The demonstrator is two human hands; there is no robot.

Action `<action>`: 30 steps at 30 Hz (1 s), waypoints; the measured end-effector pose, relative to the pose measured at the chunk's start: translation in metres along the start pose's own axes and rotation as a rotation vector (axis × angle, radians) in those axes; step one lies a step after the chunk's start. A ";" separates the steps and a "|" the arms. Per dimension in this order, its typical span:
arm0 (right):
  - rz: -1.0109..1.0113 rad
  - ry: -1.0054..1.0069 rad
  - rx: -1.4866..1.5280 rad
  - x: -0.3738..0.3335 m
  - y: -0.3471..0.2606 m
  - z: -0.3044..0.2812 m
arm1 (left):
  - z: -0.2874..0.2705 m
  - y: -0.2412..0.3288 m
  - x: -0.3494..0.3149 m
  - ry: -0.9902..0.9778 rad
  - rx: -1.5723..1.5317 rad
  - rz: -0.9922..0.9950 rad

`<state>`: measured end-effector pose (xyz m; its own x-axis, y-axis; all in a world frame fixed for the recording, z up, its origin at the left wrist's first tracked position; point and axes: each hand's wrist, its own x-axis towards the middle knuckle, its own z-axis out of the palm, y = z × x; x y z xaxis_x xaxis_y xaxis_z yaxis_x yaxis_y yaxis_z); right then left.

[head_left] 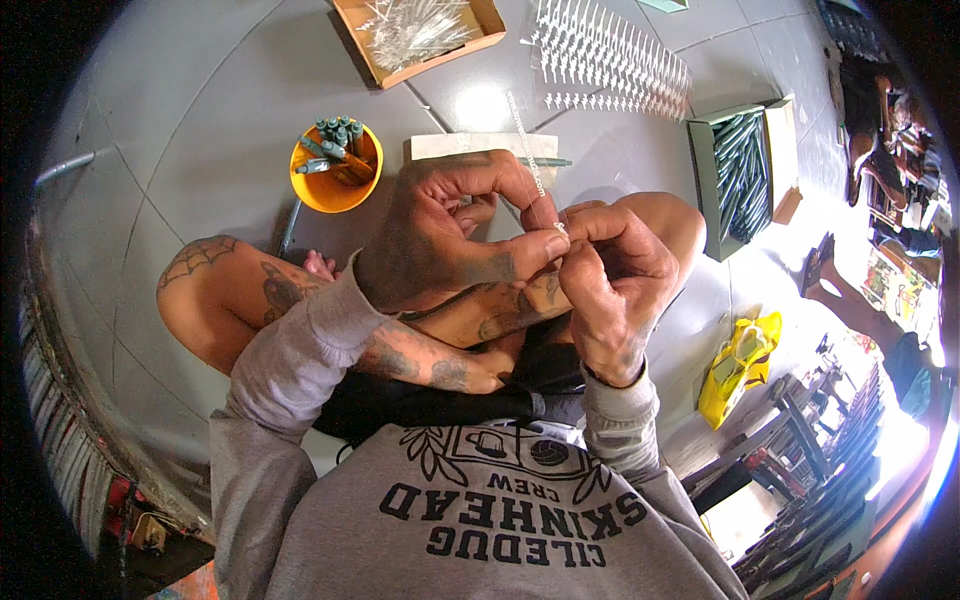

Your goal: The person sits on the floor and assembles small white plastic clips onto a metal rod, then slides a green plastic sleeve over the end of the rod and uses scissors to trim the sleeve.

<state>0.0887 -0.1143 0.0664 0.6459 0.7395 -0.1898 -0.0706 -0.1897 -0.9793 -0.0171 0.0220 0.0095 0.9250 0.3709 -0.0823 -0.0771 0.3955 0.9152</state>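
My left hand (450,225) pinches a thin clear strip (527,150) with white printing along it. The strip stands up past my forefinger. At its lower end sits a small white piece (559,229), where the fingertips of both hands meet. My right hand (620,275) is closed there, thumb against forefinger, on the white piece. My fingers partly cover how the piece and the strip join. Just beyond my hands, a pale flat block (435,146) lies on the floor, with a green pen (563,162) by its right end.
A yellow cup (340,198) of green pens stands left of the block. Farther off are a cardboard box (440,68) of clear strips and rows of white-tipped strips (610,60). To the right are a box of dark green pens (742,175) and a yellow bag (740,370).
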 end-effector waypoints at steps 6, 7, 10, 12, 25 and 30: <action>0.221 -0.097 0.316 -0.003 -0.008 0.001 | -0.014 0.003 0.001 -0.071 -0.127 -0.148; 0.222 -0.110 0.316 -0.003 -0.009 0.001 | -0.015 0.005 0.001 -0.090 -0.167 -0.170; 0.231 -0.132 0.333 -0.003 -0.011 0.001 | -0.015 0.005 0.001 -0.068 -0.206 -0.217; 0.247 -0.135 0.330 -0.003 -0.014 0.001 | -0.015 0.003 0.000 -0.049 -0.204 -0.231; 0.259 -0.059 0.278 0.000 -0.020 0.005 | -0.010 -0.007 0.001 -0.005 -0.215 -0.073; 0.264 -0.055 0.213 0.001 -0.020 0.003 | -0.015 -0.014 0.003 0.014 -0.048 0.014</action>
<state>0.0884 -0.1078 0.0856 0.5426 0.7178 -0.4363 -0.3904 -0.2444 -0.8876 -0.0185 0.0303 -0.0094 0.9186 0.3880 -0.0757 -0.1079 0.4304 0.8962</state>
